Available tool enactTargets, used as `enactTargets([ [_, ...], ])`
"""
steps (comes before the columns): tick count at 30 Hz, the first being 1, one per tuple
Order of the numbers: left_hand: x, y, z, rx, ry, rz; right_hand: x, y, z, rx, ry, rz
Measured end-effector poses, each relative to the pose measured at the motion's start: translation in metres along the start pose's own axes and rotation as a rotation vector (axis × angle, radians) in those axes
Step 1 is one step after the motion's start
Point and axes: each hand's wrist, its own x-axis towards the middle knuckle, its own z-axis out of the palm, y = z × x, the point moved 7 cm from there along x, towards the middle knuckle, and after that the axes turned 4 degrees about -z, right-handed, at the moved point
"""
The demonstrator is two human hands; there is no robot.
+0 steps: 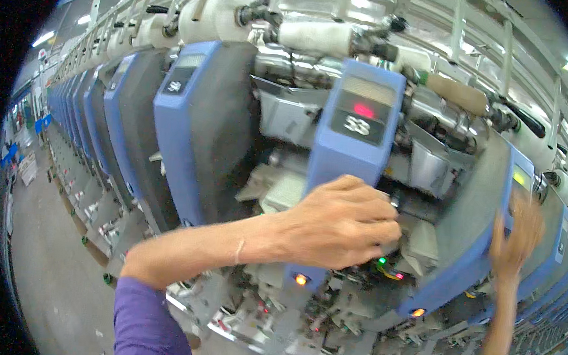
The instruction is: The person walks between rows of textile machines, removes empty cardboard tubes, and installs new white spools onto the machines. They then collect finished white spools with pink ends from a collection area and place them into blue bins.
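My left hand (340,222) reaches across the front of a blue-and-grey winding machine unit (353,149), its fingers curled inward. What lies inside those fingers, if anything, is hidden. Beyond the fingertips is the gap beside the unit, with metal parts and a small green light (382,260). My right hand (519,229), smeared by motion, is at the blue front of the neighbouring unit (449,277) on the right. Its fingers look stretched out and apart, with nothing visible in them.
Similar units (185,123) line up on both sides. White yarn packages (315,38) and a brown bare tube (454,93) sit above them. Orange lamps (300,279) glow low on the fronts. Grey floor (57,260) runs along the left.
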Motion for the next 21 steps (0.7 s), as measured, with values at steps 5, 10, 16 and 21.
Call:
enactTargets([
  [5, -0.096, -0.11, -0.111, -0.155, 0.379, -0.552, -0.24, -0.084, 0.022, 0.534, -0.424, 0.941],
  [10, -0.119, -0.172, -0.127, -0.271, 0.415, -0.821, -0.302, -0.112, 0.039, 0.534, -0.295, 0.964],
  [16, -0.1, -0.226, -0.118, -0.098, 0.547, -0.748, -0.344, -0.11, 0.061, 1.003, -0.143, 1.605],
  [21, -0.04, -0.276, -0.127, 0.297, 0.479, -0.68, -0.224, -0.112, 0.009, 0.171, -0.298, 0.678],
])
